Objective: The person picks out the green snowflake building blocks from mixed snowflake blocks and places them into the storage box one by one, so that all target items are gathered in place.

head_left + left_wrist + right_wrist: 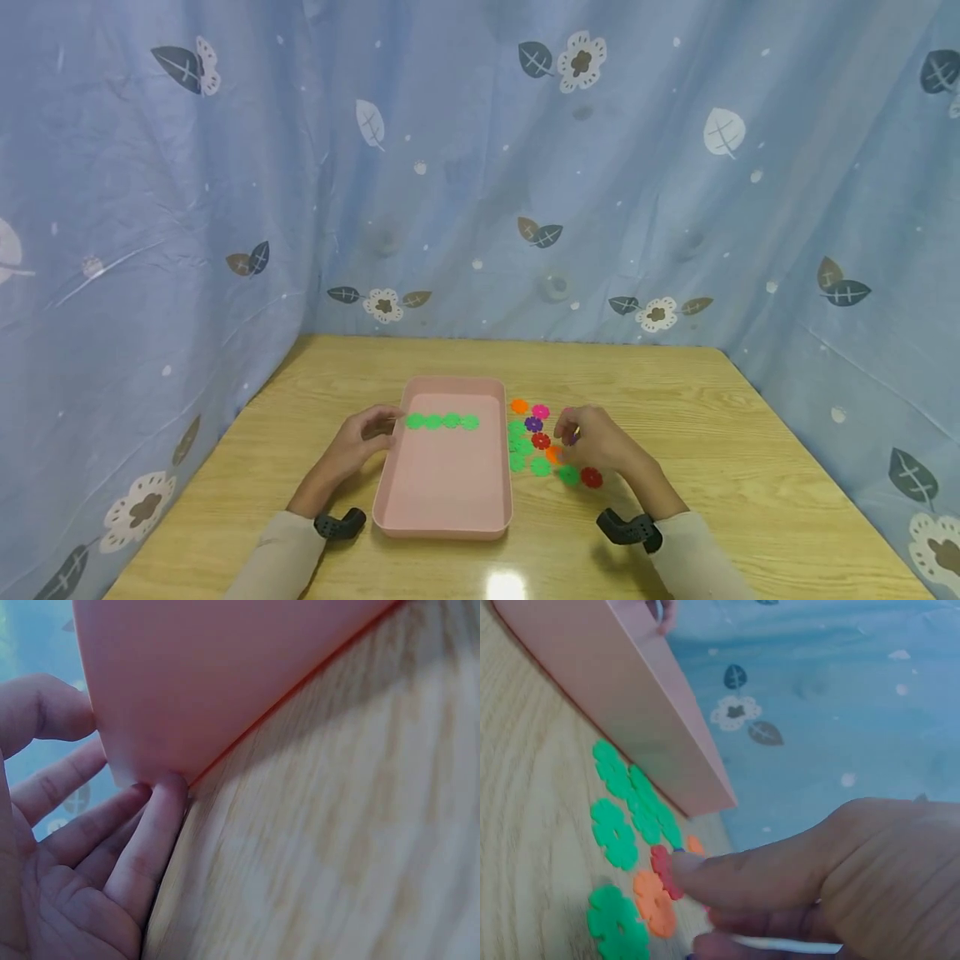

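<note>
My left hand point(358, 437) is at the left side of a pink tray point(442, 492). In the left wrist view its fingertips touch the tray's outer wall point(187, 682) and edge. Inside the tray lies a row of several green flower-shaped pieces point(452, 421). To the right of the tray my right hand point(596, 439) reaches over loose flower pieces, thumb and forefinger apart. A purple piece point(573, 437) shows in the gap between them. The right wrist view has the thumb in front of a red piece point(662, 868), near an orange piece point(655, 904); other fingertips are partly hidden.
More green pieces point(540, 467), a pink piece point(541, 412) and a dark red piece point(592, 477) lie on the wooden table point(660, 383), close to the tray's right wall. A blue patterned curtain point(465, 167) surrounds the table's back and sides.
</note>
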A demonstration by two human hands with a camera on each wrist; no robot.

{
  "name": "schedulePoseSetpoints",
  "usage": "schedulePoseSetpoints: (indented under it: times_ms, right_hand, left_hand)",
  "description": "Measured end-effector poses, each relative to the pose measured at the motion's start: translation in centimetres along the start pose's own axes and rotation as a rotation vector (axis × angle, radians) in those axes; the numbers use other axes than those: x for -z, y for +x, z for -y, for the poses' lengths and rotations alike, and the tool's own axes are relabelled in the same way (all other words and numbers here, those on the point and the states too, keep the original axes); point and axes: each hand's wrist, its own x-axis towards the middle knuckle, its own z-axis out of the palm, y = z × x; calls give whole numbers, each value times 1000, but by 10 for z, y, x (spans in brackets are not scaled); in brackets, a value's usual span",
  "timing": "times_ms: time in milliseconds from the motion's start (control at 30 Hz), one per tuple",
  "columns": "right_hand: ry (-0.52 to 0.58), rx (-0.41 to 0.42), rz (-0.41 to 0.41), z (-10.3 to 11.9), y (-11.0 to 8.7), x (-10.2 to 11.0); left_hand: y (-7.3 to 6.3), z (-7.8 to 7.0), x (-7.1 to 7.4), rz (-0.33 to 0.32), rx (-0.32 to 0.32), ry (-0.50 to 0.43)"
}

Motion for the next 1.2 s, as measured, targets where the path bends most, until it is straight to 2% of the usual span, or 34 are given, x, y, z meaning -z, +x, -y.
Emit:
schedulePoseSetpoints:
  times_ms: [100,300,467,733,1000,1200]
  right_hand:
    - [-37,-37,37,0,-1,1]
    - [-165,-177,62,5,-2,-5]
    - [-249,-223,59,7,-1,-10]
    - [-294,-208,50,11,0,-14]
    - [-392,-113,14,19,-1,-20]
    - [-378,-159,28,17,-3,-18]
  left_hand:
    - [0,0,0,-2,-2,-1]
    - [-1,1,-1,0,-7,-16]
    - [0,2,-1,3,-7,-15]
    - [0,-1,2,11,-2,-7]
    - [0,0,2,10,-2,-14]
    - [1,2,1,5,2,-13]
